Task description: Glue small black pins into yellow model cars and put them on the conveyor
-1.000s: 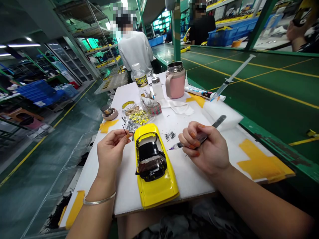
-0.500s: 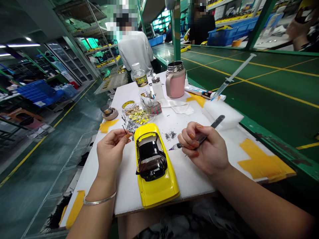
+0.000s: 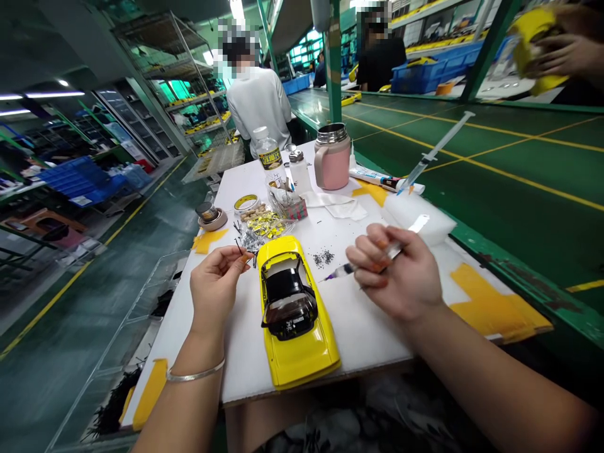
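Left hand (image 3: 214,289) pinched almost shut, thumb and forefinger gripping one tiny black pin (image 3: 240,250), just beside the yellow model car (image 3: 299,333). Right hand (image 3: 391,274) closed around a slim syringe (image 3: 372,259), its purple tip aimed toward the car, held above the desk (image 3: 368,352) without touching it. Compared with the earlier frame: right fingers slightly looser, syringe tilted a little differently, and at top right a co-worker's two hands (image 3: 564,53) now gripping a yellow car body (image 3: 535,50). Model car in the same place, lying lengthwise between the two hands, touched by neither.

Counted on the desk: one water bottle (image 3: 268,150), one small white bottle (image 3: 298,170), one pink flask (image 3: 331,157), one tube (image 3: 382,181), one larger syringe (image 3: 425,157), one foam block (image 3: 418,217), one tape roll (image 3: 246,202), one clear bag of yellow pieces (image 3: 264,223), one small heap of black grains (image 3: 322,259).
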### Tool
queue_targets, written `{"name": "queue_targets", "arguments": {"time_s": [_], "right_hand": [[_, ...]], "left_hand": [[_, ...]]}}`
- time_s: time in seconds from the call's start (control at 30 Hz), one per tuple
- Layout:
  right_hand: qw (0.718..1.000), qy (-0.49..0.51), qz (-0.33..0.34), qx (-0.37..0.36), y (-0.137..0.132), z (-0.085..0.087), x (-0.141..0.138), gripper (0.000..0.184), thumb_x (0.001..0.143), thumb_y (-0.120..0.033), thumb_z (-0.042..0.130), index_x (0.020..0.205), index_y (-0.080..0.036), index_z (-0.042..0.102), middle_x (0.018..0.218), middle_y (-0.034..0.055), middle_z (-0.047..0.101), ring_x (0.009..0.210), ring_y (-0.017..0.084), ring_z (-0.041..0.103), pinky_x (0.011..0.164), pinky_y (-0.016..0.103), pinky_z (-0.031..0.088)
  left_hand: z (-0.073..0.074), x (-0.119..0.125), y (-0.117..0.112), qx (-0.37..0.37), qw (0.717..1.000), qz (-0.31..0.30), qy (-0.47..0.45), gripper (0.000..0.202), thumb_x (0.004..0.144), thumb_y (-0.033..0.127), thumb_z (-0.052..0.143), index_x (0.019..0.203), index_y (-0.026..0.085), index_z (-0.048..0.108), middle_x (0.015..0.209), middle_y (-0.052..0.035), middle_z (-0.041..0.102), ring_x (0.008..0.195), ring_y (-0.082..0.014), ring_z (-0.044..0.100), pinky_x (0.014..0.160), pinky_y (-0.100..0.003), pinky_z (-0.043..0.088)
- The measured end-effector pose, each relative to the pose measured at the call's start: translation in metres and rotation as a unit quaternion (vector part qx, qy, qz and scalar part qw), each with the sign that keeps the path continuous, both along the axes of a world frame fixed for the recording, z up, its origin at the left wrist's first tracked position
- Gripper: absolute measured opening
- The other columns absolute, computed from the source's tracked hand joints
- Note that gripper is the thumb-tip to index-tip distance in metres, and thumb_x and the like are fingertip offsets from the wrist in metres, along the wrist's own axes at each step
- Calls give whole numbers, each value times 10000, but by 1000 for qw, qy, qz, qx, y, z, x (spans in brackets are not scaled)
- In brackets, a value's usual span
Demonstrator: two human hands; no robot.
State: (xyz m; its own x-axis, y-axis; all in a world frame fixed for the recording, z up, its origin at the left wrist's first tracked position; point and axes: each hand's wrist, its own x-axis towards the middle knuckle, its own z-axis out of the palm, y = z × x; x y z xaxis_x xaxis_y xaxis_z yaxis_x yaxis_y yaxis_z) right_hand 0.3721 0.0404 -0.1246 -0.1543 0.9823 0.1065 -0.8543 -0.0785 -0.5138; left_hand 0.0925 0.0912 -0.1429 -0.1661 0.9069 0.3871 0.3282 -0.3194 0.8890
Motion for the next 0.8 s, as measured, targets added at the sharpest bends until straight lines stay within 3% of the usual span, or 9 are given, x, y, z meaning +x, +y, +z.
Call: {"name": "queue_targets", "arguments": {"time_s": [0.1,0.17,0.23,0.27,0.33,0.4,0.63,0.73,0.8], "right_hand": [[995,38,-96,-5,1,24,25,299,850,-212,662,669,-192,425,564,-86,245,520,77,232,372,114,133],[985,31,-170,1,0,46,45,375,1015,-267,432,651,-180,410,529,-81,263,496,53,271,392,120,116],[971,-15,-240,-7,-1,68,65,555,1079,-329,183,609,-164,428,487,-66,265,465,33,293,402,183,92],[960,-50,-276,-6,0,77,73,604,1080,-350,156,594,-161,461,472,-59,274,455,31,299,402,220,101],[933,-123,-338,10,4,85,87,578,1072,-340,267,593,-168,541,462,-54,324,452,41,320,402,263,147],[919,-175,-352,23,13,82,96,479,1040,-272,374,627,-168,594,488,-56,407,472,45,375,415,262,192],[917,-317,-237,-50,50,51,115,339,991,-286,570,725,-98,664,628,34,647,555,67,581,415,240,195],[876,-314,-362,-53,42,57,115,200,964,-262,689,805,-140,702,835,71,722,765,133,682,402,198,233],[814,-311,-491,9,23,62,108,114,951,-232,727,847,-186,723,957,67,724,886,159,680,417,187,284]], "left_hand": [[-2,-1,1,-3,1000,0,-1,225,744,315,786,888,152,729,867,-76,777,788,-198,742,692,-291,625],[-3,-2,2,-5,1000,0,-1,229,747,318,784,896,152,731,873,-79,777,798,-200,741,699,-294,624],[-3,-3,3,-5,1000,0,-1,228,751,318,784,903,155,737,880,-75,778,785,-187,734,707,-287,619],[-3,-3,3,-5,1000,1,-2,228,755,319,785,909,157,741,884,-73,779,774,-178,729,709,-280,615],[-3,-3,3,-2,1000,3,-3,231,758,327,788,911,159,747,884,-68,778,746,-161,716,701,-266,602],[-2,-5,2,4,1000,9,-6,247,758,338,793,919,156,752,864,-63,773,715,-150,701,680,-257,588],[-6,-10,9,40,998,43,-14,262,770,350,778,938,150,768,748,-22,714,641,-134,643,628,-256,544],[2,-9,4,88,993,74,-32,242,805,358,737,945,160,744,739,-1,678,628,-125,617,644,-267,553],[14,-5,-13,141,983,105,-51,218,846,372,703,953,183,721,791,3,677,628,-117,601,658,-275,561]]}}
